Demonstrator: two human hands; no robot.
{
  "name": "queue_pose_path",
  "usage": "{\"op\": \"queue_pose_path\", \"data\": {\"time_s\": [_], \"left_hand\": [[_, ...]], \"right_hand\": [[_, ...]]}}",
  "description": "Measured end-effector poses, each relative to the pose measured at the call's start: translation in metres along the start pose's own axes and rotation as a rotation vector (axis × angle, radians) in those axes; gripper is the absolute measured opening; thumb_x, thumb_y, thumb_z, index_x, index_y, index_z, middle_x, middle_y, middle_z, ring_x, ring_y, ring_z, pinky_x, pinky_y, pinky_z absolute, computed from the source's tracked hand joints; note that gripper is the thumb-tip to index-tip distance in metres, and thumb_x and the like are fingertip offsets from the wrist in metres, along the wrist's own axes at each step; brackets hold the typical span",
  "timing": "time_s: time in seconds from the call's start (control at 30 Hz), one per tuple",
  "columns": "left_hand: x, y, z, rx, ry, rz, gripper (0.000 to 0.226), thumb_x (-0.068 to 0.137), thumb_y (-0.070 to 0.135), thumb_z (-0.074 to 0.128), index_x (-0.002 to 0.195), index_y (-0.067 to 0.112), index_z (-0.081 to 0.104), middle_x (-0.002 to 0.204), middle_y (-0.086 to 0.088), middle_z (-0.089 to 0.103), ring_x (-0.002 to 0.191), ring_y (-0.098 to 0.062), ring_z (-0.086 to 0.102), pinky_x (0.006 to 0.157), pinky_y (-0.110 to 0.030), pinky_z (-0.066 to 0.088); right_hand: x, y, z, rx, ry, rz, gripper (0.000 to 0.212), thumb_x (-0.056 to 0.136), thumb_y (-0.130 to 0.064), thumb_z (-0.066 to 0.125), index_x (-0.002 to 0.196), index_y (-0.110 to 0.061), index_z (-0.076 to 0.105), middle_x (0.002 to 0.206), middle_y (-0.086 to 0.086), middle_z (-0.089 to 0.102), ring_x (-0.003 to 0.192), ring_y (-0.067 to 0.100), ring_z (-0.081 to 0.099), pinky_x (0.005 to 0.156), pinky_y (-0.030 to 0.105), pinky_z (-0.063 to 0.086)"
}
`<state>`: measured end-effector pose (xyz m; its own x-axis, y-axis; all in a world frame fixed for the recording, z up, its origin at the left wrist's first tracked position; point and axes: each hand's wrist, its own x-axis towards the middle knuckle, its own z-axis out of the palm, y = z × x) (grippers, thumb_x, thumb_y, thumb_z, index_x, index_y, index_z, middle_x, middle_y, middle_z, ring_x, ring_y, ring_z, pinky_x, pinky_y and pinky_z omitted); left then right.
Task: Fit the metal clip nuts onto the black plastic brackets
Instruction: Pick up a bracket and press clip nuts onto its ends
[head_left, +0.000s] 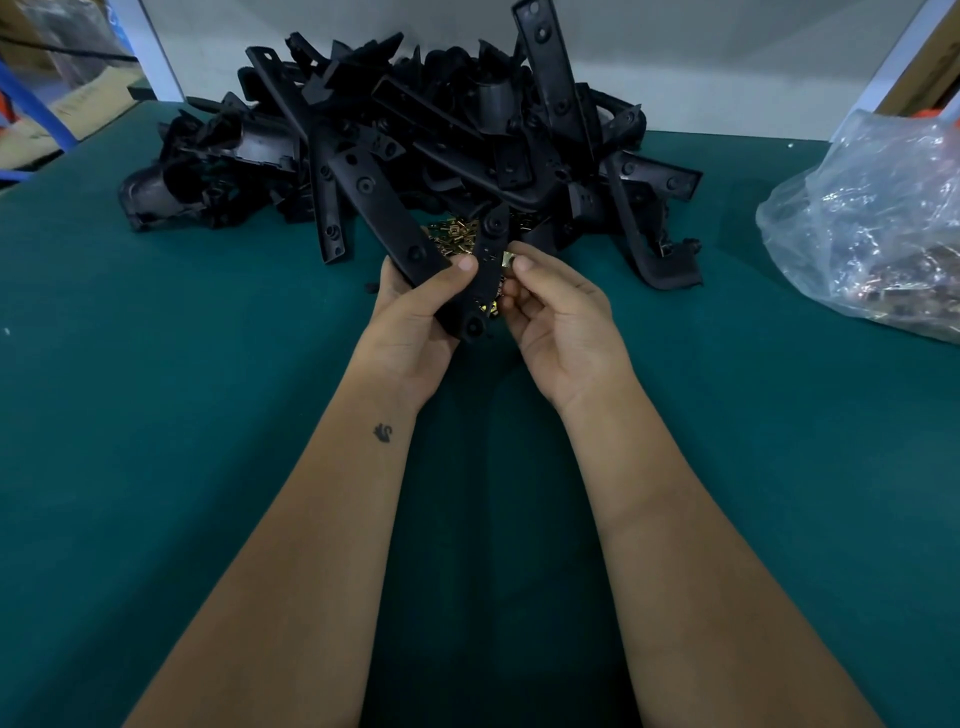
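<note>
My left hand grips a black plastic bracket that stands nearly upright above the green table. My right hand pinches a brass-coloured metal clip nut against the bracket's right edge, near its upper part. Another clip nut shows lower on the same bracket, between the two hands. Just behind the hands lies a small heap of loose clip nuts. Beyond it rises a big pile of black brackets.
The green table spreads wide on both sides of my forearms. A clear plastic bag with small parts sits at the right edge. A white wall panel stands behind the pile, and shelving with boxes shows at the far left.
</note>
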<state>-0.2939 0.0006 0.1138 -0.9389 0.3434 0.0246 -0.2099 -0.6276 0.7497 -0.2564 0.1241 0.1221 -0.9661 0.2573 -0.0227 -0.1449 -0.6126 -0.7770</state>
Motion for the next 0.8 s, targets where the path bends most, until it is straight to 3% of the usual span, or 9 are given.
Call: {"op": "queue_pose_path", "data": {"time_s": [0.23, 0.43, 0.63, 0.8], "left_hand": [[-0.002, 0.0011, 0.0, 0.046, -0.032, -0.005, 0.037, 0.09, 0.002, 0.064, 0.118, 0.021, 0.05, 0.117, -0.006, 0.064, 0.103, -0.019, 0.067, 0.097, -0.038, 0.052], [-0.0028, 0.0007, 0.0019, 0.052, -0.043, -0.004, 0.04, 0.086, 0.005, 0.066, 0.117, 0.024, 0.051, 0.117, -0.002, 0.067, 0.104, -0.017, 0.068, 0.092, -0.035, 0.054], [-0.003, 0.0019, 0.0004, 0.043, -0.049, -0.012, 0.043, 0.084, 0.01, 0.067, 0.12, 0.024, 0.05, 0.119, -0.004, 0.067, 0.107, -0.02, 0.067, 0.088, -0.035, 0.054], [-0.0042, 0.0019, 0.0018, 0.077, -0.042, -0.001, 0.042, 0.085, 0.008, 0.067, 0.119, 0.024, 0.048, 0.112, -0.001, 0.069, 0.101, -0.018, 0.069, 0.079, -0.032, 0.056]], "right_hand": [[0.0003, 0.0003, -0.0015, 0.013, -0.007, 0.032, 0.015, 0.09, 0.0, 0.061, 0.091, -0.008, 0.074, 0.081, 0.002, 0.071, 0.064, 0.005, 0.059, 0.064, 0.018, 0.052], [-0.0001, 0.0011, -0.0024, 0.058, -0.024, 0.059, 0.014, 0.093, -0.008, 0.06, 0.093, -0.009, 0.074, 0.081, 0.0, 0.071, 0.065, 0.005, 0.06, 0.063, 0.017, 0.052], [-0.0004, 0.0015, -0.0025, 0.044, -0.062, 0.108, 0.019, 0.095, -0.012, 0.059, 0.109, -0.005, 0.069, 0.088, 0.001, 0.068, 0.067, 0.004, 0.059, 0.066, 0.017, 0.052], [-0.0023, 0.001, -0.002, 0.031, -0.055, 0.172, 0.012, 0.094, -0.01, 0.06, 0.098, -0.01, 0.072, 0.086, -0.001, 0.069, 0.065, 0.003, 0.056, 0.065, 0.017, 0.052]]}}
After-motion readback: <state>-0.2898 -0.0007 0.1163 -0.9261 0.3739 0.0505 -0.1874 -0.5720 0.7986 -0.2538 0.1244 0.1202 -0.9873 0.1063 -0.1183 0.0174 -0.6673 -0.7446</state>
